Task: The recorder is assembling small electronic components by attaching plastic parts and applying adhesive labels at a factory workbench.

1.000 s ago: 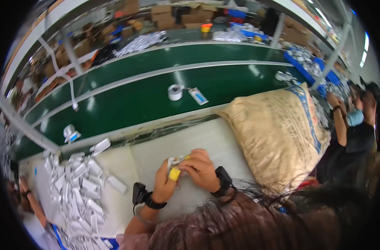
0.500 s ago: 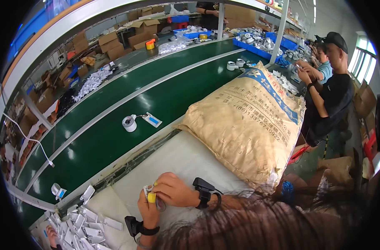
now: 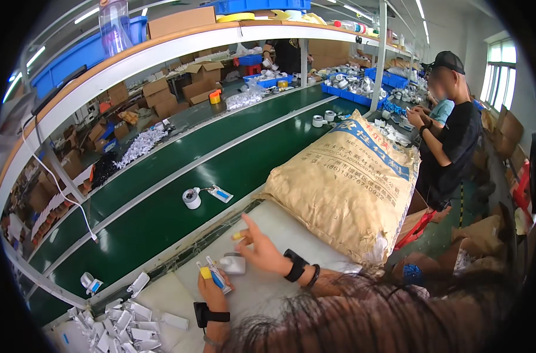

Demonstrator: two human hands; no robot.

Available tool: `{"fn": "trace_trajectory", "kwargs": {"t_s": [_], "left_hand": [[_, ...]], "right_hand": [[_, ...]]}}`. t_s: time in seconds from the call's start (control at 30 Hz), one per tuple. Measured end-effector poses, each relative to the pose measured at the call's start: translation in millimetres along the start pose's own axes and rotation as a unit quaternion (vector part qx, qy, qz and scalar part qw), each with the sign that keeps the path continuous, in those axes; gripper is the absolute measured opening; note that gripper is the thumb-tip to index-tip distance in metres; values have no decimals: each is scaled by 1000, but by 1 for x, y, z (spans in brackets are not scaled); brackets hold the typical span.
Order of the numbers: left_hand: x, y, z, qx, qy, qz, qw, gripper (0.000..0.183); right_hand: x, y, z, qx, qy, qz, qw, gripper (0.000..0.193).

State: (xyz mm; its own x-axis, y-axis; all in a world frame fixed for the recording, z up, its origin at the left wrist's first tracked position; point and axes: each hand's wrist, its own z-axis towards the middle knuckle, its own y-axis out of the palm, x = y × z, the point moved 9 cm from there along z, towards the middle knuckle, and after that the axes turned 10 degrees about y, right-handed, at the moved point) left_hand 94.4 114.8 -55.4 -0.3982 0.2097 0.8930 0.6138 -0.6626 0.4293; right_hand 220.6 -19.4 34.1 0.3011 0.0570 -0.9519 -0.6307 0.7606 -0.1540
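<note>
My left hand (image 3: 214,293) is closed on a flat white plastic piece (image 3: 221,281) with a blue strip, its thumb wrapped in yellow. Just right of that piece, a rounded white housing (image 3: 232,264) rests at the work surface, below my right hand (image 3: 261,252). The right hand's index finger points up and away, and another fingertip wears a yellow cover. Its fingers are apart and seem to grip nothing. Whether a wire joins the piece and the housing is too small to tell. Dark straps with small boxes circle both wrists.
White plastic pieces (image 3: 130,326) are heaped at lower left. A big tan sack (image 3: 344,188) lies to the right. Beyond runs a green conveyor (image 3: 144,217) carrying a round white unit (image 3: 191,199) and a flat panel (image 3: 221,194). A co-worker (image 3: 453,126) stands far right.
My hands have parted: the right lifted away with its index finger stretched out. The piece and housing now show plainly. Another hand in the heap has gone from view, and the view has tilted upward.
</note>
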Motion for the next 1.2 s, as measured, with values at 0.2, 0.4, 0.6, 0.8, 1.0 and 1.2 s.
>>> {"fn": "trace_trajectory", "kwargs": {"t_s": [0.2, 0.4, 0.6, 0.8, 1.0, 1.2], "left_hand": [[-32, -21, 14, 49, -44, -24, 998, 33], [-38, -17, 17, 27, -40, -32, 998, 32], [-50, -3, 25, -2, -53, -49, 997, 30], [-61, -40, 4, 68, -111, -88, 988, 29], [-53, -29, 6, 43, -87, -41, 994, 29], [-20, -7, -2, 45, -114, -4, 992, 30]], "right_hand": [[-39, -115, 87, 115, 160, 240, 951, 89], [-21, -315, 167, 186, 215, 17, 959, 91], [53, -511, 127, 377, 308, 3, 873, 84], [14, -425, 156, 355, 310, -194, 860, 101], [7, -470, 170, 382, 302, -439, 755, 100], [45, -496, 188, 336, 371, -511, 699, 92]]}}
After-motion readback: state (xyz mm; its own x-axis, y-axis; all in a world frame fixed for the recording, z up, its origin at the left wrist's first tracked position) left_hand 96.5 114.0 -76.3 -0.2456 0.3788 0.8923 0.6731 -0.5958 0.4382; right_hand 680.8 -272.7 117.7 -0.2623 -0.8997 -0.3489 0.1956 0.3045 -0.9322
